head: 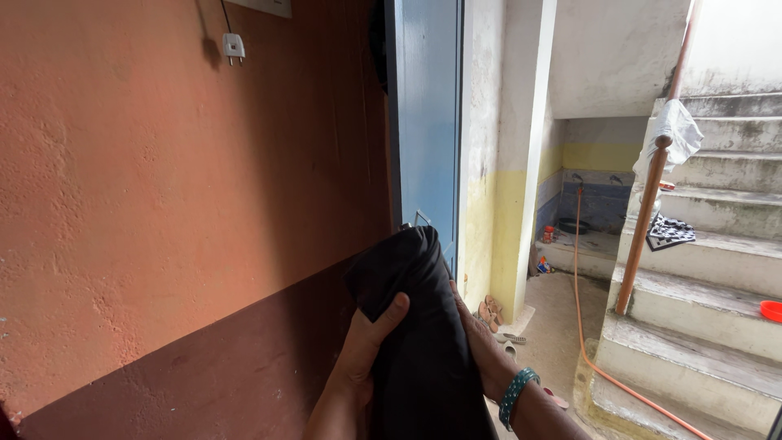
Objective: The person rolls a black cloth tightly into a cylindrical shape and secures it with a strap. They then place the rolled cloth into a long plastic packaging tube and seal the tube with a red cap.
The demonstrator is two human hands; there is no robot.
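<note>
Hands: two, both raised at the lower middle of the view, one on each side of a single dark bundle.
Left hand (362, 346): closed around the black folded cloth (415, 326), thumb pressed across its front, the other fingers hidden behind it.
Right hand (481, 346): lay flat along the cloth's right edge, fingers mostly hidden behind the fabric; how tightly it gripped could not be told.
Cloth: one piece, black, held upright between the hands, its top reaching up in front of the door's lower edge.
Bangle (517, 397): one, teal, on the right wrist.
Wall (163, 204): one orange wall on the left, with a darker brown band along its base.
Plug (234, 47): one white plug hung high on that wall.
Door (428, 122): one blue door, open, just behind the cloth.
Staircase (717, 244): one concrete flight on the right, six steps counted in view.
Handrail post (643, 236): one, brown, with a white plastic bag (672, 134) tied at its top.
Hose (580, 269): one orange hose ran down across the floor.
Sandals (490, 312): one pair by the doorway.
Red dish (771, 310): one, on a step at the right edge.
</note>
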